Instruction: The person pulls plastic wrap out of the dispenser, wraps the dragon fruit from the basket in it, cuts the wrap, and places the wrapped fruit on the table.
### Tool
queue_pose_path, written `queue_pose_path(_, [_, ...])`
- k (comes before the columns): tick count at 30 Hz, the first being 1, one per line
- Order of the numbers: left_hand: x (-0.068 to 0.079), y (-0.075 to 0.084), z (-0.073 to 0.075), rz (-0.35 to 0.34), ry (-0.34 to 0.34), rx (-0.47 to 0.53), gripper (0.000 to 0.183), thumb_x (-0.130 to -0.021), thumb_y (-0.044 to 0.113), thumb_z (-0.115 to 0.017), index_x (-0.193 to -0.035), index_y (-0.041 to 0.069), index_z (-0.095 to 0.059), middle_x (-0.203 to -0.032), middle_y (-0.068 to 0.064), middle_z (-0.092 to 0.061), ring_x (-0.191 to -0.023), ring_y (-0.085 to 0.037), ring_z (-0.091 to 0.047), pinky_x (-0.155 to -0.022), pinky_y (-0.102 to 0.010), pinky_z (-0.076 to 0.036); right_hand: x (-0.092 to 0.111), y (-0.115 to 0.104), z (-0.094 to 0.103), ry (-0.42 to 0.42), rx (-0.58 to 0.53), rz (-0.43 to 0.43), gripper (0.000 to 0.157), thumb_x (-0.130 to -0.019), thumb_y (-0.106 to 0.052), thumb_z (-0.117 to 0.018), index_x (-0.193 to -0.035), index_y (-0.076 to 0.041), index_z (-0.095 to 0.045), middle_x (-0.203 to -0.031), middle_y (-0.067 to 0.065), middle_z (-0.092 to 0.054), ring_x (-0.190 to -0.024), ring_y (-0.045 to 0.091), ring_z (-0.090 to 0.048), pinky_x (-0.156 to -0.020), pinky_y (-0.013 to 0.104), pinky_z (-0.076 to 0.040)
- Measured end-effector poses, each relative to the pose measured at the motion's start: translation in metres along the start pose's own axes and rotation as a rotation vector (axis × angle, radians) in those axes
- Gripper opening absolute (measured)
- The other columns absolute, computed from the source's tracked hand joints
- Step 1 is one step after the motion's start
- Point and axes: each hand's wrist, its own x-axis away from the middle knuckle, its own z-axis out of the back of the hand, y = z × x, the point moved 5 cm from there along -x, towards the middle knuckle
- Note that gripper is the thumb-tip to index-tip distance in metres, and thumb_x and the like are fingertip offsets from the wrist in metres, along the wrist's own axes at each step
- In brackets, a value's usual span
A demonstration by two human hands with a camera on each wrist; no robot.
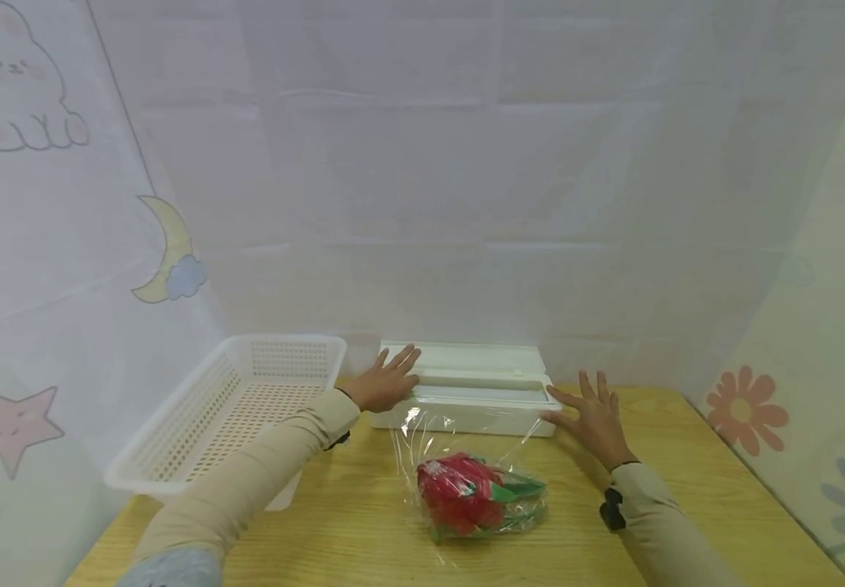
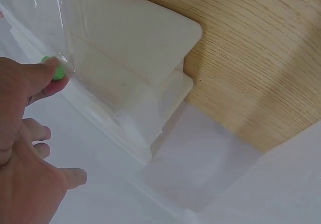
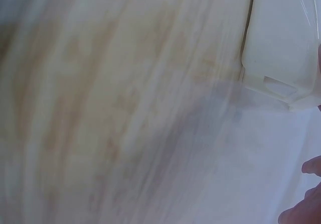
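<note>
A white cling film dispenser box (image 1: pixel 466 417) stands at the back of the table, its lid (image 1: pixel 481 356) tipped back. Clear cling film (image 1: pixel 422 432) comes over its front edge and down around a red dragon fruit (image 1: pixel 459 493) with green tips. At the box's left end my left hand (image 1: pixel 385 385) pinches a small green slider knob (image 2: pixel 59 72) between thumb and finger, the other fingers held apart. My right hand (image 1: pixel 596 420) is at the right end, thumb and a finger touching the corner, the other fingers raised. Only its fingertips (image 3: pixel 312 166) show in the right wrist view.
A white perforated plastic basket (image 1: pixel 125 473) stands at the left, close beside my left forearm. The wooden table (image 1: pixel 363 538) ends at a pale cloth backdrop (image 1: pixel 451 204) behind the box. Printed cloth walls flank both sides.
</note>
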Motion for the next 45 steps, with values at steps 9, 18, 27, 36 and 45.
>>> queue_pose_path(9, [0.006, -0.009, 0.001, 0.048, -0.040, 0.040, 0.021, -0.105, 0.023, -0.053, -0.120, 0.009, -0.056, -0.161, -0.028, -0.017, -0.150, -0.043, -0.012, -0.112, -0.066, -0.026, -0.001, 0.002, 0.005, 0.018, 0.009, 0.012, 0.062, -0.085, -0.042, -0.077, -0.137, -0.011, -0.061, -0.155, 0.039, -0.015, -0.145, 0.057, 0.006, -0.105, 0.080, -0.003])
queue_pose_path(18, [0.007, -0.010, 0.002, 0.123, -0.105, 0.048, 0.025, -0.104, 0.020, -0.055, -0.126, 0.011, -0.059, -0.162, -0.024, -0.018, -0.151, -0.041, -0.010, -0.114, -0.065, -0.023, 0.002, 0.006, 0.006, 0.019, 0.021, 0.006, 0.063, -0.084, -0.041, -0.077, -0.137, -0.010, -0.061, -0.154, 0.040, -0.016, -0.144, 0.058, 0.005, -0.104, 0.081, -0.003])
queue_pose_path(27, [0.006, -0.008, 0.005, 0.164, -0.111, 0.001, 0.021, -0.099, 0.014, -0.061, -0.119, 0.012, -0.063, -0.161, -0.021, -0.024, -0.151, -0.041, -0.012, -0.114, -0.065, -0.022, 0.003, 0.004, 0.005, 0.024, 0.012, 0.013, 0.063, -0.085, -0.041, -0.077, -0.137, -0.010, -0.061, -0.155, 0.040, -0.016, -0.144, 0.058, 0.005, -0.104, 0.081, -0.003])
queue_pose_path(36, [0.020, -0.010, 0.015, 0.166, -0.128, -0.117, 0.018, -0.097, 0.013, -0.065, -0.115, 0.012, -0.066, -0.157, -0.020, -0.033, -0.148, -0.043, -0.022, -0.110, -0.062, -0.033, -0.001, -0.001, -0.001, 0.010, -0.009, 0.023, 0.063, -0.085, -0.042, -0.076, -0.138, -0.012, -0.060, -0.156, 0.038, -0.014, -0.145, 0.056, 0.007, -0.104, 0.081, -0.002])
queue_pose_path(45, [0.023, -0.014, 0.015, 0.192, -0.099, -0.127, 0.011, -0.097, 0.016, -0.065, -0.105, 0.010, -0.069, -0.151, -0.024, -0.040, -0.145, -0.044, -0.026, -0.109, -0.064, -0.033, -0.003, 0.000, 0.002, 0.018, 0.006, 0.028, 0.063, -0.085, -0.042, -0.076, -0.137, -0.010, -0.061, -0.152, 0.042, -0.019, -0.143, 0.061, 0.002, -0.102, 0.082, -0.006])
